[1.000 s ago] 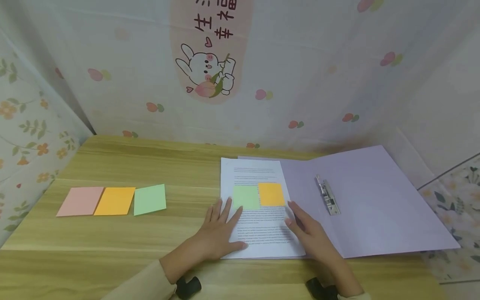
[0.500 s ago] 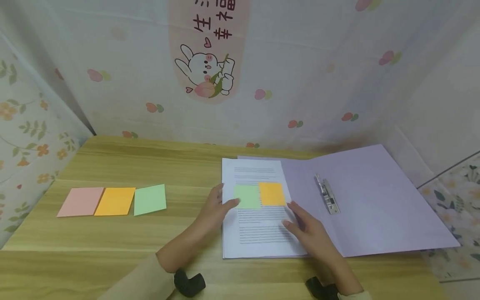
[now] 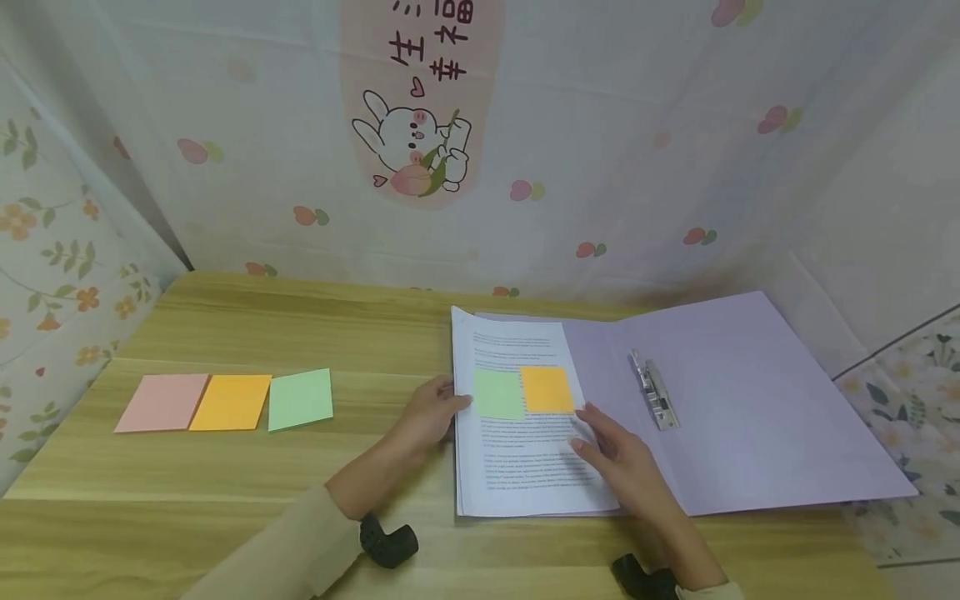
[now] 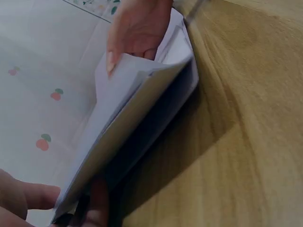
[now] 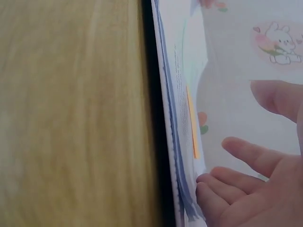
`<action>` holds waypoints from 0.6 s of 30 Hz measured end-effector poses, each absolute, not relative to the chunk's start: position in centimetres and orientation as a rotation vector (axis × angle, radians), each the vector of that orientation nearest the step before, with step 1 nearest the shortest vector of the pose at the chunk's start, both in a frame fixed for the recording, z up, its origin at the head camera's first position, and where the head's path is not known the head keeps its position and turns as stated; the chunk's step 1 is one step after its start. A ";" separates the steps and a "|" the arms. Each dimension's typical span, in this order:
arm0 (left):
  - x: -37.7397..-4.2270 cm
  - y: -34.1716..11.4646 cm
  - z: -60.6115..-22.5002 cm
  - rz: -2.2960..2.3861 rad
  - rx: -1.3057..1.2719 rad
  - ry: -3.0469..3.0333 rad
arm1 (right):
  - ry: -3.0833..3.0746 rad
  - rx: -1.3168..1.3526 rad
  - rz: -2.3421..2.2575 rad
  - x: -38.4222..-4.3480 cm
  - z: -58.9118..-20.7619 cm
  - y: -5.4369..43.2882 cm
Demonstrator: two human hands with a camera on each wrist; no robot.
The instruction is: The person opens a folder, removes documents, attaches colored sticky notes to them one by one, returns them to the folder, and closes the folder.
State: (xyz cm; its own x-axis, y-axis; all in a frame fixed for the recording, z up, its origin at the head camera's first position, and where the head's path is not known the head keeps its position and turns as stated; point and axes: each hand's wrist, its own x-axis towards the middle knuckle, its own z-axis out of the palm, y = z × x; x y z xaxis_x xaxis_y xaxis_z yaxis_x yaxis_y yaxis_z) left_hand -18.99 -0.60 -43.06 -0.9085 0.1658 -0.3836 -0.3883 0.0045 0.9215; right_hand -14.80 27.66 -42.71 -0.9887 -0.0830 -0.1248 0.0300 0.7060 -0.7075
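Note:
Printed sheets [image 3: 543, 462] lie in a stack over the left side of an open purple folder [image 3: 772, 417]. A green sticky note [image 3: 500, 394] and an orange sticky note [image 3: 547, 389] sit side by side on the top page. My left hand [image 3: 429, 414] pinches the stack's left edge, thumb above and fingers below, and that edge is raised and bent. Whether the folder cover is in this grip too, I cannot tell. At the right edge of the sheets rests my right hand [image 3: 628, 467], its fingers touching the paper and its thumb apart in the right wrist view.
On the folder's right part is a metal clip [image 3: 655, 392]. Pink [image 3: 161, 402], orange [image 3: 230, 402] and green sticky pads [image 3: 300, 399] line the left of the wooden table [image 3: 360, 333]. A patterned cloth [image 3: 600, 167] hangs behind.
My left hand has gone from lying flat on the page to pinching its left edge. That edge has risen and shifted slightly right. The right hand has barely moved.

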 end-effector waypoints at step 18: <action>-19.3 -0.6 -44.2 2.108 -0.147 1.730 | 2.530 0.354 -1.365 -16.3 -42.3 29.8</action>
State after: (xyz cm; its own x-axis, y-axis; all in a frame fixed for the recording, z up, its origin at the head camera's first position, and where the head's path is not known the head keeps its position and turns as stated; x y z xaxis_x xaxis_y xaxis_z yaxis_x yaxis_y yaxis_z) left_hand -19.26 -0.55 -44.25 -0.9113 0.2430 -0.3322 -0.3733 -0.1480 0.9158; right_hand -16.31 29.78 -42.35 -0.9407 0.0959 -0.3253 0.3245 0.5333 -0.7812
